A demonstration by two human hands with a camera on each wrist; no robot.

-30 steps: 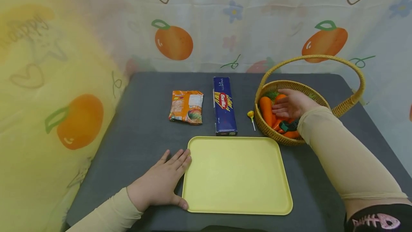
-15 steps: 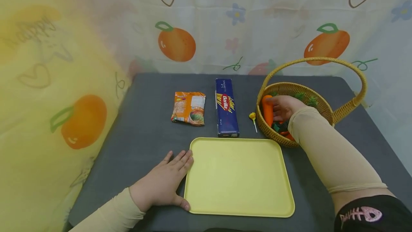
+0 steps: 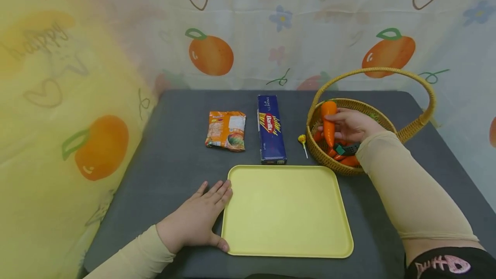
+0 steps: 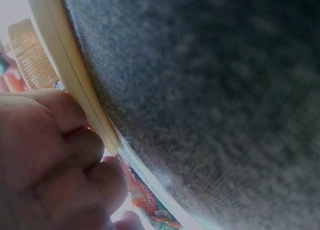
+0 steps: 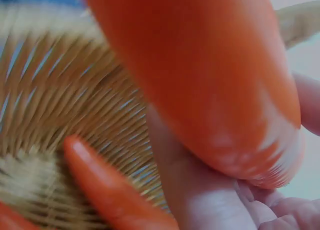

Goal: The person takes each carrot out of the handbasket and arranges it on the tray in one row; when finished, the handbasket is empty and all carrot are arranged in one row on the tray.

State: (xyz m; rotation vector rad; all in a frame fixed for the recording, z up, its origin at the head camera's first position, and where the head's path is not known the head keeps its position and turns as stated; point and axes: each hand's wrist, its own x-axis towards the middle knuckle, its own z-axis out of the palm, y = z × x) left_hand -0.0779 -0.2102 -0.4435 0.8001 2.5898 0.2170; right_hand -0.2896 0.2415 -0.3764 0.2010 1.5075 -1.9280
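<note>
Orange and glossy, a carrot (image 3: 329, 119) stands nearly upright in the right hand (image 3: 353, 125) in the head view, thick end up and tip down, within the wicker basket (image 3: 315, 152), whose handle (image 3: 381, 69) arches behind it. That hand's grip is narrow, thumb and fingers pinching the carrot, and other orange pieces (image 3: 350, 161) lie lower in the basket. The left hand (image 3: 195, 218) touches the left edge of a yellow tray (image 3: 286, 210) on the grey desk (image 3: 174, 162), fingers straight and thumb held apart, its grip wide. Beyond the tray lie an orange packet (image 3: 226, 131), a blue spaghetti box (image 3: 271, 128) and a lollipop (image 3: 302, 138), the box between the other two and the lollipop just beside the basket. Behind the desk hangs a pale cloth (image 3: 248, 16) printed with oranges and hearts. The left wrist view is dim and blurred, but the left fingers seem to sit against the tray's rim. In the right wrist view the carrot fills much of the frame, fingers against its rounded end, with the basket's weave behind.
</note>
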